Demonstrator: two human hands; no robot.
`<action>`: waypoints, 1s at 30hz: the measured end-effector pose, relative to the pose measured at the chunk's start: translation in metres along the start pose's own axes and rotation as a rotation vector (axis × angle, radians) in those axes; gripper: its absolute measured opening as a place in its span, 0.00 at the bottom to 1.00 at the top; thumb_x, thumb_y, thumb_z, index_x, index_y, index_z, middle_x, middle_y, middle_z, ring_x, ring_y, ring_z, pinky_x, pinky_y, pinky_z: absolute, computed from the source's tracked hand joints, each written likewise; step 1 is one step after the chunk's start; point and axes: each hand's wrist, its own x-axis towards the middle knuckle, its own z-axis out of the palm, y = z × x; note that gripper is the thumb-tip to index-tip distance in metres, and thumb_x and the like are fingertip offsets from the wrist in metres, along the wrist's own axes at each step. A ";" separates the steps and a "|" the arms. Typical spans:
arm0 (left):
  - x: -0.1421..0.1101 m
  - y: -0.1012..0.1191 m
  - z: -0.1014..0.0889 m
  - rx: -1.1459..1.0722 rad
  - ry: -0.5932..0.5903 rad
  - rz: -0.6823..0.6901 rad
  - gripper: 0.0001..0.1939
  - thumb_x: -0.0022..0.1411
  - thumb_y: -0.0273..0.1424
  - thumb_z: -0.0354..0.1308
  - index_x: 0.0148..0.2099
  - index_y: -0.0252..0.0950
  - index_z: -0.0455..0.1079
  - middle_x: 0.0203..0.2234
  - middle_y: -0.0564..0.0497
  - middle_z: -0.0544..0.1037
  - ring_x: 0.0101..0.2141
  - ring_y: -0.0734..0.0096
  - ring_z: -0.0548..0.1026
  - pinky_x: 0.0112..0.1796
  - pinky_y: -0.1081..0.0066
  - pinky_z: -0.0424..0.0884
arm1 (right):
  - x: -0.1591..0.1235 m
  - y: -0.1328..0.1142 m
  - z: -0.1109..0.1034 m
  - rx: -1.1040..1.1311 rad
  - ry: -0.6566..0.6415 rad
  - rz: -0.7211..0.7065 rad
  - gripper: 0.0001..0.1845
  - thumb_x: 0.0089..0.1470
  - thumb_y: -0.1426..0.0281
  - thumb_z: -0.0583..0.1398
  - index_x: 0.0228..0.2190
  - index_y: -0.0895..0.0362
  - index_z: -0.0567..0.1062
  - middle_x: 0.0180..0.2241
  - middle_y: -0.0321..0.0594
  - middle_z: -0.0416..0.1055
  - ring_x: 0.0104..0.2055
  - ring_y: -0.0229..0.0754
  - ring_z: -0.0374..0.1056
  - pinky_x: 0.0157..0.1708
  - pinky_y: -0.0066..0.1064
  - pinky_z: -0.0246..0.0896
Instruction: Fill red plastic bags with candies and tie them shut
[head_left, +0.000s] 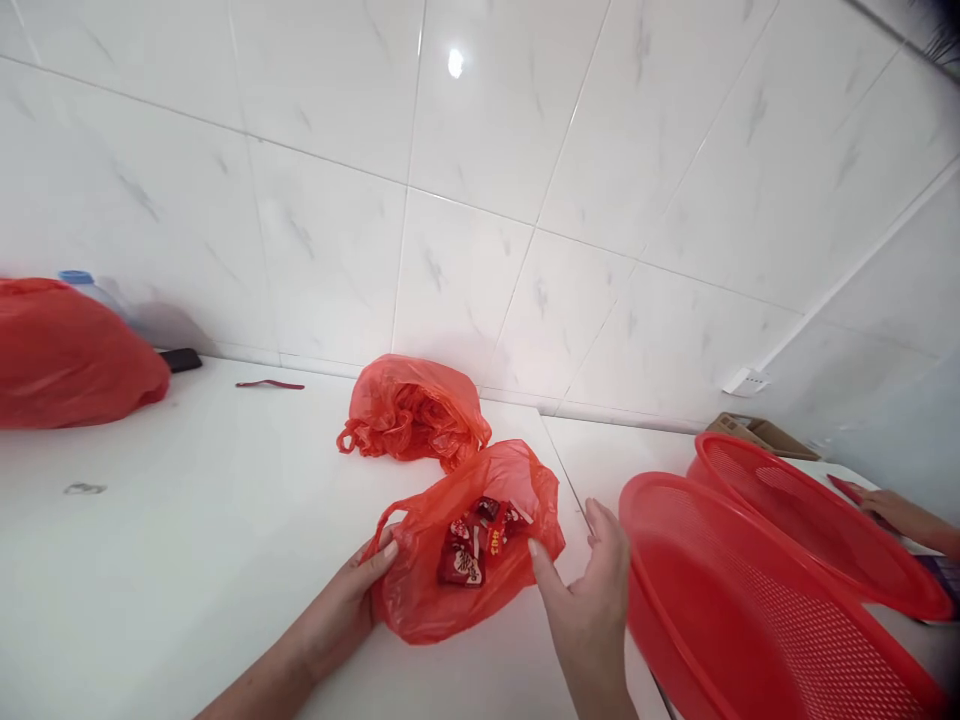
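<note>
A red plastic bag point(420, 605) lies with its mouth spread open on the white table. Inside it are several small dark red printed packets point(463, 565). My left hand point(367, 590) grips the bag's left side, thumb over the rim, the other fingers partly hidden beneath the film. Beside the right rim is my right hand point(589, 600), fingers apart and nothing held. Its thumb tip is at the bag's edge; I cannot tell whether they touch. Just behind stands a crumpled bunch of red plastic bags point(416, 400).
Two red mesh baskets point(720, 590) stand at right, beyond a table seam. Another person's hand point(900, 515) shows at far right, near a cardboard box point(772, 437). At left are a full red bag point(67, 360), a black object point(181, 360) and a red strip point(270, 384).
</note>
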 end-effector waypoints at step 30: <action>-0.016 0.126 0.121 1.113 0.250 0.820 0.12 0.56 0.32 0.59 0.22 0.37 0.63 0.17 0.56 0.60 0.20 0.76 0.54 0.20 0.74 0.47 | 0.098 -0.042 -0.013 1.471 -0.293 0.480 0.16 0.55 0.55 0.55 0.25 0.54 0.66 0.13 0.25 0.52 0.13 0.28 0.41 0.12 0.21 0.41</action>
